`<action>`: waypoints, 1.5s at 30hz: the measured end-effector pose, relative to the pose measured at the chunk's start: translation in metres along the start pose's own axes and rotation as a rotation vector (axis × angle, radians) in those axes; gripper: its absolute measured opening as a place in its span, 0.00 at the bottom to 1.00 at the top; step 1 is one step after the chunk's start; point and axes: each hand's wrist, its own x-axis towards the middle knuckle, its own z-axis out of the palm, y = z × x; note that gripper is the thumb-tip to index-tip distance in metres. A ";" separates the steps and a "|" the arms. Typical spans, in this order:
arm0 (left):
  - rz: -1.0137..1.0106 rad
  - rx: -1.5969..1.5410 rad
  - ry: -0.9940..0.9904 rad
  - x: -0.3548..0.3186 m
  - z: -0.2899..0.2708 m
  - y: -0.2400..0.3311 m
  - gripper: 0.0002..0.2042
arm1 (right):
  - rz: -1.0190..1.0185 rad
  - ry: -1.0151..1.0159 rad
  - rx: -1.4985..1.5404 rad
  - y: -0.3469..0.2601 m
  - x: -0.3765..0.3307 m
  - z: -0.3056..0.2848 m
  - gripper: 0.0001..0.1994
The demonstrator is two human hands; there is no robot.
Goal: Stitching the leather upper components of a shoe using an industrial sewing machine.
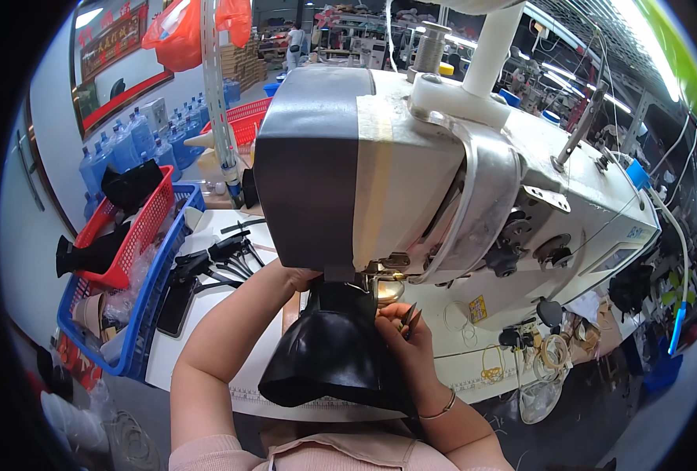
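Observation:
A black, glossy leather piece (325, 353), shaped like a boot upper, hangs at the front of the table under the head of a large white sewing machine (411, 188). My left hand (305, 278) reaches in behind its upper left edge; the machine head hides most of the fingers. Along the leather's right side, my right hand (413, 339) is closed around small thread snips (410, 315), their pointed blades sticking up past the fingers. Fingertips of that hand rest against the leather near the needle area. A small lamp glows (389, 292) just above them.
Left of my arm lie black straps (223, 255) and a phone (177, 308). A blue basket (133, 345) holds a red basket (121, 259) with black pieces. Thread rolls (552, 352) and scraps crowd the right table edge. A person (294, 45) stands far behind.

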 end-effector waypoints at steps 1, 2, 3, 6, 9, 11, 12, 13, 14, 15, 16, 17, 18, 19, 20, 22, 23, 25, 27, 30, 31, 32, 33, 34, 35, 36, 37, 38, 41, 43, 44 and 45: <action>0.000 0.003 -0.003 0.000 0.001 0.000 0.30 | -0.046 -0.030 -0.026 0.003 -0.003 -0.005 0.07; 0.000 0.009 -0.004 0.000 0.001 0.000 0.30 | -0.088 -0.005 -0.106 0.006 -0.006 -0.014 0.07; -0.001 0.011 -0.003 0.000 0.001 -0.001 0.30 | -0.150 -0.022 -0.179 0.007 -0.012 -0.028 0.06; 0.000 0.020 -0.007 0.000 0.001 -0.001 0.30 | -0.665 0.290 -0.334 -0.002 -0.016 -0.097 0.05; 0.001 0.028 -0.010 0.000 0.002 -0.002 0.30 | -1.076 1.034 -0.703 -0.042 -0.002 -0.198 0.11; 0.003 0.034 -0.012 0.000 0.002 -0.003 0.30 | -1.064 1.185 -0.407 -0.089 0.021 -0.283 0.12; 0.004 0.038 -0.013 0.000 0.002 -0.004 0.30 | -0.926 1.205 -0.242 -0.110 0.032 -0.324 0.15; 0.007 0.039 -0.016 0.001 0.003 -0.004 0.30 | -0.811 1.110 -0.111 -0.130 0.051 -0.362 0.16; 0.010 0.042 -0.011 0.000 0.003 -0.004 0.30 | -0.800 0.962 -0.089 -0.138 0.061 -0.392 0.16; 0.013 0.046 -0.013 0.001 0.003 -0.004 0.30 | -0.708 0.980 -0.028 -0.147 0.070 -0.419 0.16; 0.018 0.048 -0.016 0.000 0.003 -0.004 0.30 | -0.664 0.970 -0.046 -0.152 0.076 -0.438 0.16; 0.019 0.050 -0.017 0.000 0.003 -0.004 0.30 | -0.522 1.055 -0.089 -0.158 0.073 -0.453 0.15; 0.025 0.054 -0.014 0.000 0.003 -0.004 0.30 | -0.563 1.049 -0.084 -0.164 0.075 -0.461 0.14; 0.029 0.058 -0.010 -0.001 0.003 -0.004 0.30 | -0.642 0.991 -0.104 -0.173 0.075 -0.466 0.14; 0.030 0.063 -0.009 -0.002 0.004 -0.005 0.30 | -0.701 0.920 -0.163 -0.182 0.073 -0.467 0.14; 0.032 0.069 -0.007 -0.002 0.004 -0.005 0.30 | -0.667 0.867 -0.239 -0.198 0.070 -0.463 0.14; 0.028 0.073 -0.007 -0.002 0.004 -0.005 0.31 | -0.720 0.865 -0.296 -0.202 0.068 -0.460 0.14; 0.031 0.071 -0.005 -0.002 0.004 -0.005 0.31 | -0.641 0.929 -0.257 -0.204 0.067 -0.454 0.14; 0.034 0.073 -0.006 -0.003 0.003 -0.005 0.31 | -0.606 0.950 -0.242 -0.199 0.066 -0.452 0.14; 0.034 0.081 -0.006 -0.003 0.004 -0.004 0.31 | -0.698 0.927 -0.250 -0.190 0.067 -0.451 0.15; 0.034 0.081 -0.005 -0.003 0.004 -0.004 0.31 | -0.667 0.908 -0.246 -0.188 0.068 -0.451 0.15; 0.034 0.082 -0.006 -0.002 0.004 -0.004 0.31 | -0.686 0.931 -0.225 -0.187 0.069 -0.450 0.15; 0.035 0.082 -0.005 -0.002 0.004 -0.004 0.31 | -0.722 0.942 -0.209 -0.187 0.070 -0.450 0.15; 0.035 0.081 -0.004 -0.002 0.004 -0.004 0.31 | -0.711 0.941 -0.219 -0.186 0.070 -0.450 0.15; 0.037 0.082 -0.007 -0.002 0.004 -0.004 0.31 | -0.726 0.942 -0.206 -0.184 0.070 -0.450 0.15; 0.039 0.084 -0.006 -0.001 0.004 -0.004 0.31 | -0.739 0.935 -0.193 -0.182 0.071 -0.451 0.15; 0.039 0.083 -0.005 -0.001 0.004 -0.004 0.31 | -0.731 0.946 -0.192 -0.178 0.070 -0.454 0.15; 0.039 0.083 -0.005 0.000 0.004 -0.004 0.31 | -0.740 0.924 -0.188 -0.172 0.071 -0.457 0.15; 0.043 0.086 -0.005 0.001 0.004 -0.005 0.31 | -0.774 0.890 -0.116 -0.153 0.076 -0.471 0.12; 0.047 0.087 -0.004 0.001 0.003 -0.004 0.31 | -0.800 0.867 -0.155 -0.141 0.082 -0.474 0.11; 0.049 0.084 -0.004 0.002 0.003 -0.004 0.31 | -0.686 0.958 -0.191 -0.138 0.081 -0.470 0.14; 0.053 0.086 -0.004 0.002 0.003 -0.005 0.31 | -0.710 0.987 -0.105 -0.131 0.085 -0.460 0.18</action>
